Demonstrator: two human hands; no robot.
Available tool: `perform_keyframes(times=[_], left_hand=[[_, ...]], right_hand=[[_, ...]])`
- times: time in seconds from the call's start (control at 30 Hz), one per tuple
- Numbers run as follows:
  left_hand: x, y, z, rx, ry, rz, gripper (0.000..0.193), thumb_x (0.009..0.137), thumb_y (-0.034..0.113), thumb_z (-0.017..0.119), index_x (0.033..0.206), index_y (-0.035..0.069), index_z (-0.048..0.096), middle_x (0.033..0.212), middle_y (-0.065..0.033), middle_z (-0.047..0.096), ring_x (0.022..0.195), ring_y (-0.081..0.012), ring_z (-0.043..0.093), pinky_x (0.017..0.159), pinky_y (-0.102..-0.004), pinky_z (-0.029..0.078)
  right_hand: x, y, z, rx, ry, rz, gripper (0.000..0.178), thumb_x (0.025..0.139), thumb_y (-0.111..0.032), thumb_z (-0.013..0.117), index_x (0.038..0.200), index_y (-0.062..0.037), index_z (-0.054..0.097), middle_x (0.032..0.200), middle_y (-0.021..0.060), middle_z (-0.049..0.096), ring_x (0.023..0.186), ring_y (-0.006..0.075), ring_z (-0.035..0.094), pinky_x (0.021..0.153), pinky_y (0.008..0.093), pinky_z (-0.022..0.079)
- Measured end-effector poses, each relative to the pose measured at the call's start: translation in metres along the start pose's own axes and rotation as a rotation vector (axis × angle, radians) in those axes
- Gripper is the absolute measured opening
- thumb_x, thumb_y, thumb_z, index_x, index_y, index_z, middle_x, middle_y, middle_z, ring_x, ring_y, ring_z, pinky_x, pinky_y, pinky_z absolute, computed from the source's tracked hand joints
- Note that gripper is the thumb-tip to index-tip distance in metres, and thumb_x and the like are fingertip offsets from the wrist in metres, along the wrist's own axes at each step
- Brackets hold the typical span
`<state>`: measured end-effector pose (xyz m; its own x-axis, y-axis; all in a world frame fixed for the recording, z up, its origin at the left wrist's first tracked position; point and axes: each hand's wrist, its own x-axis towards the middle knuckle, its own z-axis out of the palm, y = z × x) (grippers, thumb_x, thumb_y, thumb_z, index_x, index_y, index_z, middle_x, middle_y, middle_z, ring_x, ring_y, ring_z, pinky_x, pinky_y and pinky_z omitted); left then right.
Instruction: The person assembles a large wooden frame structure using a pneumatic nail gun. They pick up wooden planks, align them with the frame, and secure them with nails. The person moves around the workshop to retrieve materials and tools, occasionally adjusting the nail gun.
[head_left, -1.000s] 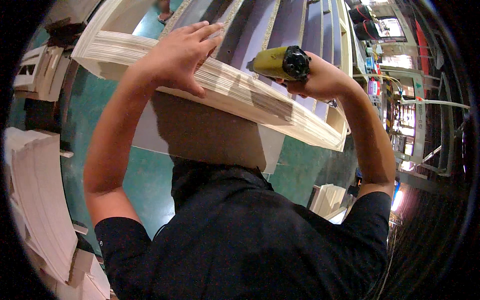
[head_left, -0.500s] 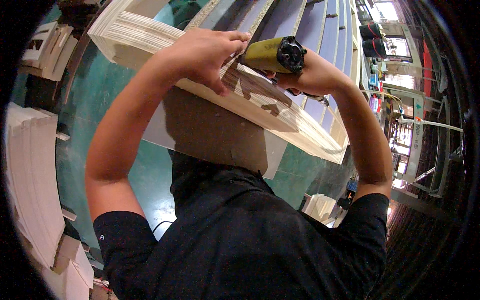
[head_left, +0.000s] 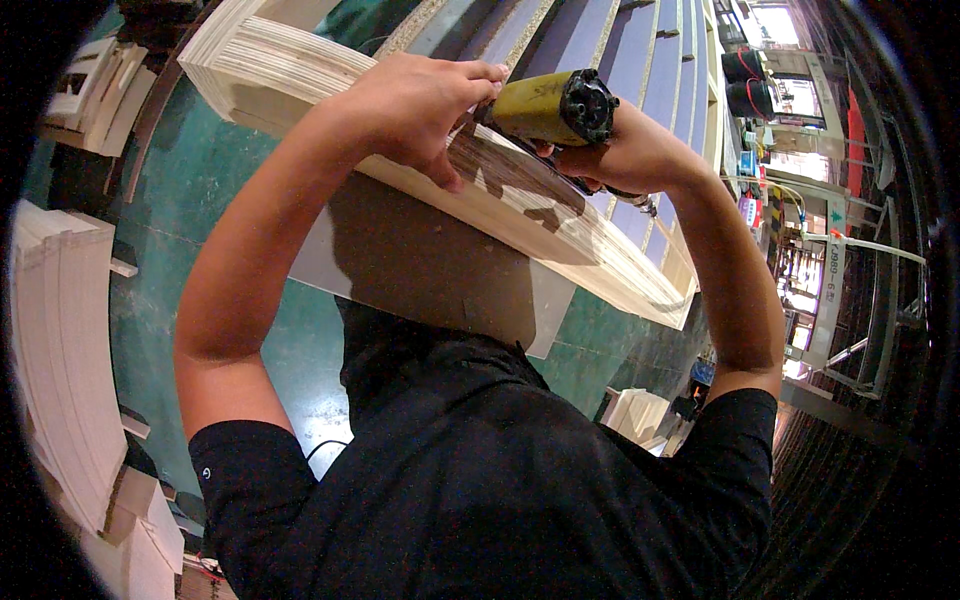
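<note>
My right hand is wrapped around a yellow nail gun with a black end cap. The gun's nose points left, down at the near rail of a large pale wooden frame. My left hand lies across that rail, left of the gun's nose. Its fingers reach over the top and its thumb is spread down along the near side, gripping the rail. The fingertips are close to the gun's nose, and the exact contact spot is hidden behind them. Shadows of both hands fall on the rail.
Inside the frame run several parallel slats with bluish panels between. A brown board sits below the near rail. Stacks of pale wood boards stand at the left, with more cut pieces farther back. A pale air hose hangs at the right.
The nail gun and both hands have shifted very slightly to the right in the picture. The grip of each hand stays the same.
</note>
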<state>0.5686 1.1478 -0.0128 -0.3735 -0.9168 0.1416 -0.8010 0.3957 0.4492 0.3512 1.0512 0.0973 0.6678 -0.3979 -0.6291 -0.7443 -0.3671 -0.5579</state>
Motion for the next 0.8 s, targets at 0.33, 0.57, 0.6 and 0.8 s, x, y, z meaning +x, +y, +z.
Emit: perform_keyframes(times=[0.33,0.57,0.6,0.8], left_hand=[[0.001,-0.003,0.007,-0.008,0.025,0.021,0.113,0.042,0.041,0.095,0.140,0.007,0.048,0.154,-0.0042,0.041,0.122,-0.0301,0.059,0.094,-0.0425,0.053],[0.001,-0.008,0.009,0.009,0.006,0.017,0.113,0.044,0.043,0.094,0.141,0.006,0.047,0.155,-0.0040,0.040,0.126,-0.0291,0.056,0.096,-0.0419,0.052],[0.001,-0.008,0.010,0.009,0.008,0.022,0.113,0.045,0.043,0.094,0.141,0.006,0.047,0.155,-0.0041,0.040,0.126,-0.0292,0.056,0.096,-0.0419,0.052],[-0.010,-0.018,0.012,-0.076,0.170,0.161,0.106,0.047,0.040,0.093,0.138,0.005,0.051,0.150,-0.0127,0.044,0.133,-0.0353,0.046,0.108,-0.0430,0.043]], right_hand=[[-0.002,0.001,0.003,-0.038,0.043,-0.135,0.040,0.085,-0.011,0.073,0.123,-0.0046,0.061,0.093,0.0026,0.068,0.071,0.0099,0.057,0.061,0.0274,0.048],[-0.004,-0.005,0.000,-0.039,0.009,0.003,0.048,0.077,-0.008,0.073,0.123,-0.0053,0.060,0.108,0.0070,0.069,0.099,0.0181,0.063,0.092,0.0327,0.050],[-0.006,-0.007,0.001,-0.045,0.015,-0.049,0.048,0.077,-0.008,0.073,0.123,-0.0054,0.060,0.106,0.0068,0.069,0.098,0.0180,0.063,0.090,0.0327,0.050],[-0.009,-0.012,-0.009,-0.021,0.003,0.032,0.037,0.079,-0.008,0.070,0.114,-0.0059,0.061,0.085,0.0040,0.065,0.071,0.0133,0.061,0.063,0.0308,0.053]])
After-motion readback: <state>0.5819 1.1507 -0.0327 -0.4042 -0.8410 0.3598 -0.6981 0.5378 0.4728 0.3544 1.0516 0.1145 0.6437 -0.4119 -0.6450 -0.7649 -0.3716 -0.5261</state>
